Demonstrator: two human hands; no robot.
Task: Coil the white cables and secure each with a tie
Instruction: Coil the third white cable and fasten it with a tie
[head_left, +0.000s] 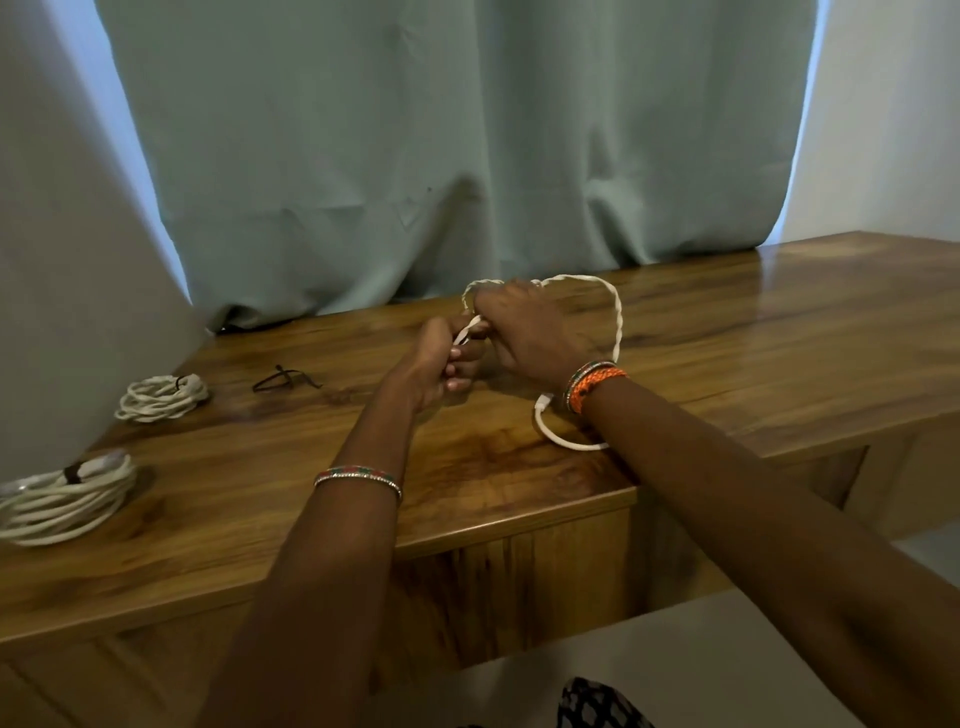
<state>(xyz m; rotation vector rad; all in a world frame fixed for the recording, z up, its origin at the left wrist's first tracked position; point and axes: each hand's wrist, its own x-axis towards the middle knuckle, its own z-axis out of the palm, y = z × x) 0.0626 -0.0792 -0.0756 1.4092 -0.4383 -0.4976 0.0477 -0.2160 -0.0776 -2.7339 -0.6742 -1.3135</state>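
A loose white cable (618, 317) loops over the wooden table (779, 332), arcing behind my right hand and trailing under my right wrist, where its plug end lies. My left hand (436, 364) and my right hand (524, 327) meet at the table's middle, both closed on the same stretch of this cable. Two coiled white cables lie at the left, each bound with a dark tie: a small coil (162, 397) farther back and a larger coil (67, 499) near the front edge. Between the small coil and my hands a loose dark tie (285, 379) rests on the wood.
A pale green curtain (467, 156) hangs right behind the table's far edge. White fabric (62, 260) drapes over the left end of the table. The table's front edge steps back to the right of my arms.
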